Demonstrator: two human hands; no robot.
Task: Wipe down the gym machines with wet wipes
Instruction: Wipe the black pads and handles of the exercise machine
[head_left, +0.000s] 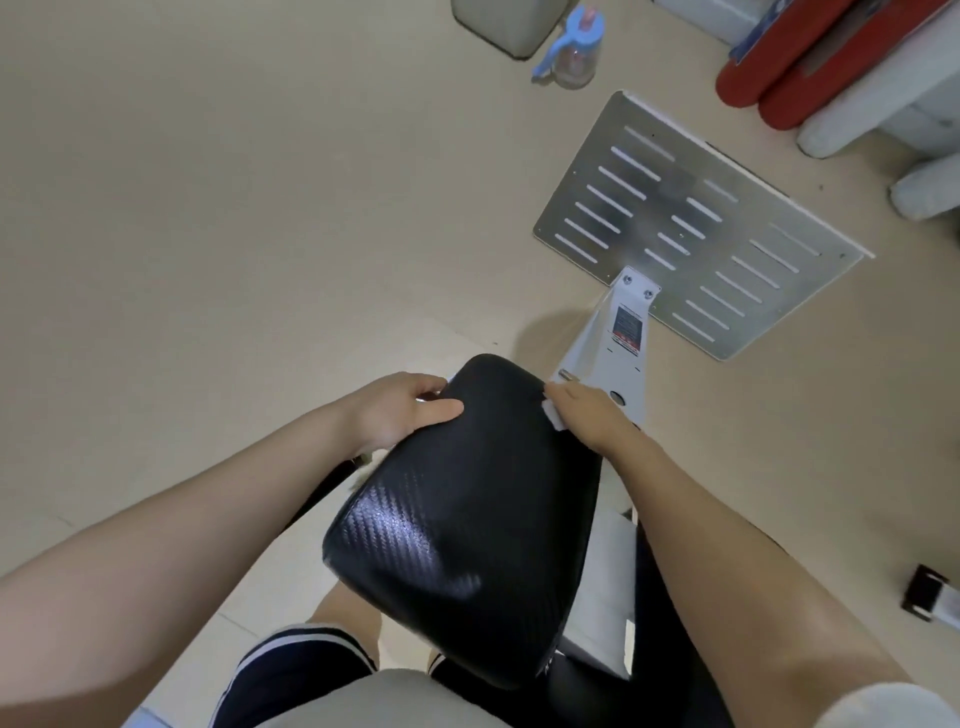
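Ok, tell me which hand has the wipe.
The right hand presses the white wipe against the black pad; the left hand only grips the pad's opposite edge.

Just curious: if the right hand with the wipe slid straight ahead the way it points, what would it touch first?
Probably the white metal frame post just beyond the right hand; further along lies the slotted silver foot plate. Depth is uncertain.

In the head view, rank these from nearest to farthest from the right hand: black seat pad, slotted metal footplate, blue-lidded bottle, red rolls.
1. Black seat pad: touching the right hand, just to its left.
2. Slotted metal footplate: on the floor ahead of it.
3 and 4. Blue-lidded bottle, top centre, and red rolls, top right: both farthest, too close to call.
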